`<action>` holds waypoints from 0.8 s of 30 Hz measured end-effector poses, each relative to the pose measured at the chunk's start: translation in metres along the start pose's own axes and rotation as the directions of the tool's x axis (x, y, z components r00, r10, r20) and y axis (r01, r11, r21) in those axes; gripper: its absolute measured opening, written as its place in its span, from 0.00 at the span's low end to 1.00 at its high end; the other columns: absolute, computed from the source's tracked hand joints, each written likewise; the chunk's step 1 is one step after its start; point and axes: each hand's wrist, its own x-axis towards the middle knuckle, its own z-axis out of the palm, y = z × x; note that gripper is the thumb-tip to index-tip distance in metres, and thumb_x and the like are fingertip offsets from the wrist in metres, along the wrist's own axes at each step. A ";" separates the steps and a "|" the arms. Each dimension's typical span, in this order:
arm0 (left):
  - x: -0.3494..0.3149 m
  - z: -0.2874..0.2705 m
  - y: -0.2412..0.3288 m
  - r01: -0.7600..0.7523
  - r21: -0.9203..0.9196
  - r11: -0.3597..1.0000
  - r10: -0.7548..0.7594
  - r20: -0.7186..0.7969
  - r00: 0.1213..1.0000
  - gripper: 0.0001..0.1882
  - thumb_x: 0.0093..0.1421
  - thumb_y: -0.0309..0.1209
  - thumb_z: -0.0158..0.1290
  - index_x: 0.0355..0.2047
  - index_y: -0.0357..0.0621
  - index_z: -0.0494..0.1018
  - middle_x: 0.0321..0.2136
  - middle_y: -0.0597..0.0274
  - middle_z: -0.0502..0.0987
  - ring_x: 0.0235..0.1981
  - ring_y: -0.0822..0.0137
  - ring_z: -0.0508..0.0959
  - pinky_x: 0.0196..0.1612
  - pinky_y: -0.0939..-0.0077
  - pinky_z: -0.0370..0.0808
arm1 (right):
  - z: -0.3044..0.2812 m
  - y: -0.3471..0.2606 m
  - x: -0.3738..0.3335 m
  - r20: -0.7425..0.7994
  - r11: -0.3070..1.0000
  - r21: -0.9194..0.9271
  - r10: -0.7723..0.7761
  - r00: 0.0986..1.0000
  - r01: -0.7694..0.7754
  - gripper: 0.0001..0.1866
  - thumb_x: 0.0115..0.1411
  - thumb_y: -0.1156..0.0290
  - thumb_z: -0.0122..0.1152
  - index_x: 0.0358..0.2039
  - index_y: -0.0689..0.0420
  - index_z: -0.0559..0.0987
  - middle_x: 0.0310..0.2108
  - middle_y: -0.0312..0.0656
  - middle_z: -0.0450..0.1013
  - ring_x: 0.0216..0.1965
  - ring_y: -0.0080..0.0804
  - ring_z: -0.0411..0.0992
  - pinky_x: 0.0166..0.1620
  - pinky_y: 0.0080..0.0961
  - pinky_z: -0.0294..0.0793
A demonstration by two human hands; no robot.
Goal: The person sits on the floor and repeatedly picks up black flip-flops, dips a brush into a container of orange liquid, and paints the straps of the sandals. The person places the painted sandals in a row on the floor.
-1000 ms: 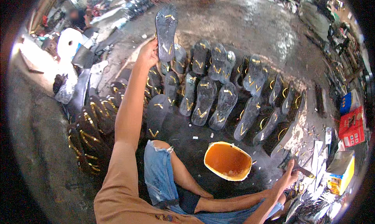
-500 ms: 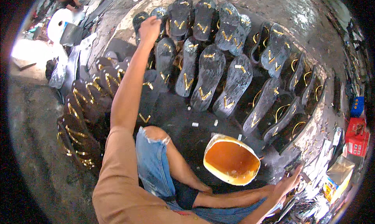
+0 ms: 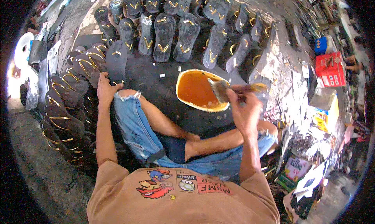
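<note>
In my right hand point(image 3: 247, 111) is a paintbrush point(image 3: 222, 90), gripped by its handle. Its bristles are over the right side of a cut-open pale tub point(image 3: 179, 87) holding thick amber liquid. My left hand point(image 3: 106, 89) is at the near end of a dark flip-flop sole point(image 3: 116, 60), thumb on one side and fingers on the other, partly covering the gold strap pieces there. Beyond the tub lie rows of dark flip-flop soles point(image 3: 164, 32), bottoms up, with gold strap ends showing.
Flip-flops with gold straps point(image 3: 64, 107) are stacked on the left. To the right are a red box point(image 3: 330, 70), a blue box point(image 3: 323, 45), a yellow-and-white can point(image 3: 324, 111) and a heap of scraps. A dark sheet point(image 3: 152, 83) lies before my crossed legs.
My left hand has come back from the far row to the nearer sole on the left. My right hand has moved from the right side to the tub, now with the brush. The view has shifted.
</note>
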 end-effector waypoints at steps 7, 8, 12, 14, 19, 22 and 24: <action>-0.012 -0.007 -0.019 -0.049 -0.450 0.892 0.029 -0.052 0.998 0.19 0.54 0.25 0.66 0.45 0.36 0.74 0.33 0.58 0.80 0.36 0.67 0.79 0.41 0.69 0.75 | 0.035 0.031 -0.014 -0.091 0.914 -0.179 -0.385 0.918 0.365 0.11 0.58 0.62 0.72 0.34 0.57 0.85 0.31 0.48 0.81 0.32 0.43 0.80 0.36 0.38 0.79; -0.022 -0.018 -0.012 -0.160 -0.415 0.896 0.091 -0.181 0.979 0.19 0.54 0.25 0.66 0.46 0.36 0.74 0.33 0.58 0.79 0.36 0.67 0.78 0.42 0.69 0.75 | 0.036 0.037 -0.017 -0.100 0.926 -0.161 -0.360 0.928 0.342 0.11 0.58 0.62 0.72 0.34 0.57 0.85 0.31 0.48 0.81 0.33 0.44 0.80 0.37 0.38 0.79; -0.096 -0.099 0.031 -0.190 -0.332 0.924 0.111 -0.242 0.964 0.22 0.56 0.23 0.62 0.51 0.39 0.74 0.41 0.54 0.78 0.45 0.59 0.76 0.52 0.65 0.72 | 0.007 0.038 -0.018 -0.377 0.972 0.202 -0.038 0.925 0.123 0.12 0.61 0.66 0.68 0.36 0.63 0.82 0.31 0.51 0.81 0.33 0.40 0.81 0.39 0.36 0.78; -0.133 -0.108 0.034 -0.326 -0.181 0.928 0.268 -0.283 0.921 0.25 0.54 0.19 0.57 0.55 0.42 0.73 0.48 0.50 0.75 0.52 0.51 0.73 0.57 0.61 0.69 | -0.008 0.042 -0.013 -0.357 0.966 0.253 0.048 0.933 0.047 0.13 0.61 0.67 0.67 0.37 0.65 0.81 0.31 0.53 0.81 0.33 0.38 0.81 0.39 0.37 0.78; -0.212 -0.112 0.044 -0.548 0.197 0.813 0.526 0.156 0.836 0.33 0.50 0.19 0.54 0.60 0.45 0.72 0.64 0.47 0.65 0.63 0.46 0.65 0.66 0.53 0.60 | -0.009 0.060 -0.044 -0.068 0.988 0.152 0.030 0.997 -0.020 0.15 0.61 0.66 0.65 0.38 0.68 0.80 0.30 0.53 0.81 0.33 0.37 0.80 0.39 0.36 0.79; -0.220 -0.111 0.060 -0.523 0.117 0.844 0.501 0.176 0.847 0.33 0.50 0.22 0.56 0.60 0.47 0.72 0.66 0.49 0.64 0.66 0.46 0.63 0.67 0.51 0.59 | -0.019 0.068 -0.027 -0.260 0.974 0.209 0.136 0.956 -0.082 0.15 0.61 0.67 0.65 0.40 0.67 0.82 0.33 0.52 0.82 0.33 0.33 0.78 0.40 0.34 0.78; -0.217 -0.102 0.057 -0.435 -0.067 0.898 0.440 0.124 0.890 0.30 0.51 0.25 0.60 0.58 0.47 0.75 0.65 0.51 0.65 0.67 0.46 0.62 0.68 0.51 0.59 | -0.025 0.065 -0.032 0.020 0.991 0.106 0.085 0.996 -0.087 0.14 0.61 0.67 0.65 0.39 0.67 0.82 0.31 0.51 0.82 0.34 0.33 0.78 0.41 0.35 0.77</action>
